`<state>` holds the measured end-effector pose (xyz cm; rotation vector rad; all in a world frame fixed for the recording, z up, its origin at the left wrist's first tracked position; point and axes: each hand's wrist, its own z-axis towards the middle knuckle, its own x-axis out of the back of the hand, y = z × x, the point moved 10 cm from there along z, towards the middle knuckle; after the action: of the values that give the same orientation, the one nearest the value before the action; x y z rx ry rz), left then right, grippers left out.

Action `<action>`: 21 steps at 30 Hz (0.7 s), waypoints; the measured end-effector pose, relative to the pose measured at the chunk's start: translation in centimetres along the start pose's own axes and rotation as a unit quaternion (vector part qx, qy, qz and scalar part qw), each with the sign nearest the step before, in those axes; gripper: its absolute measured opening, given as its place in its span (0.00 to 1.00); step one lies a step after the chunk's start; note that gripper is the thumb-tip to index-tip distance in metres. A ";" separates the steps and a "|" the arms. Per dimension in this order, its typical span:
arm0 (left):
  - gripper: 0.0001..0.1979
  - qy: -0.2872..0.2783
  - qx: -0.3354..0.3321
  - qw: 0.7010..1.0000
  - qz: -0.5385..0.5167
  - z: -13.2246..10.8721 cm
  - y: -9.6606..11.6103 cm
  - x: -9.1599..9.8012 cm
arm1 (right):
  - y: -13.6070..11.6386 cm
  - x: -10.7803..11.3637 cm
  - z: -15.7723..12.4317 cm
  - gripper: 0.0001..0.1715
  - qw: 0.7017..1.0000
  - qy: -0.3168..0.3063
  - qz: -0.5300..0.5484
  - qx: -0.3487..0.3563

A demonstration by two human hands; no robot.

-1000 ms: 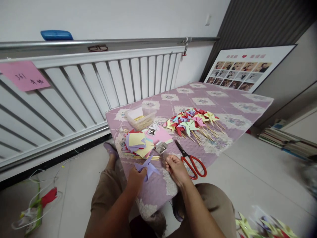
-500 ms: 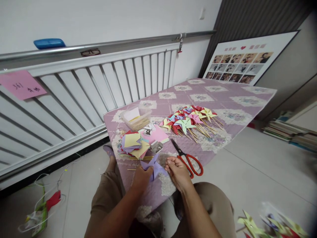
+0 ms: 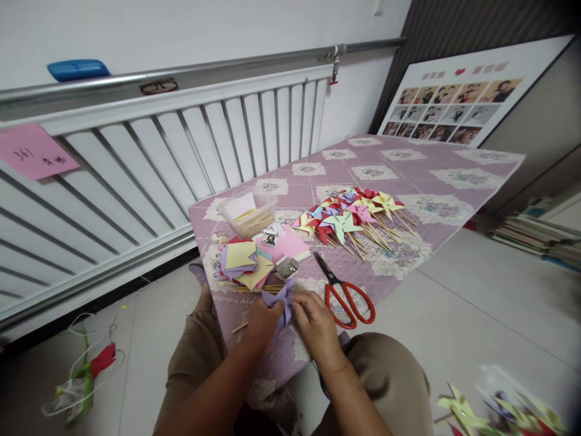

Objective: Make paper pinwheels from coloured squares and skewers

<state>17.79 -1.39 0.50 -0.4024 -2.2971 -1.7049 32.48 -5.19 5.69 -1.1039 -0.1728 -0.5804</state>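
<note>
Both of my hands meet over a purple paper pinwheel point(image 3: 280, 298) at the near edge of the quilted purple table cover point(image 3: 394, 175). My left hand point(image 3: 262, 322) pinches the pinwheel from below-left. My right hand point(image 3: 316, 322) is closed against its right side; its fingertips are hidden. A thin wooden stick point(image 3: 240, 327) lies just left of my left hand. Just beyond the hands sit a small box of metal pins point(image 3: 287, 267) and a stack of coloured paper squares point(image 3: 242, 264).
Red-handled scissors point(image 3: 345, 293) lie right of my hands. Finished pinwheels on sticks point(image 3: 351, 217) are piled mid-table, with a clear tub of sticks point(image 3: 247, 214) behind the papers. A white radiator point(image 3: 149, 157) stands to the left; more pinwheels point(image 3: 494, 412) lie on the floor.
My hands have drawn together, the right one moving left onto the purple pinwheel. The pinwheel has turned more edge-on. The view has shifted slightly.
</note>
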 end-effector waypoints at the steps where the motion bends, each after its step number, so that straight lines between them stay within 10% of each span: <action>1: 0.08 -0.011 -0.014 1.000 -0.008 0.0 0.2 -0.2 | -0.7 -0.4 0.1 0.08 1.000 -0.010 -0.013 0.021; 21: 0.11 -0.026 -0.004 0.999 -0.029 0.3 -1.2 0.2 | 2.3 -2.9 -0.2 0.04 0.997 -0.045 0.051 -0.047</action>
<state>17.18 -1.45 -0.56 -0.3904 -2.3611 -1.7510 31.20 -3.55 2.55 -1.2249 -0.1676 -0.4515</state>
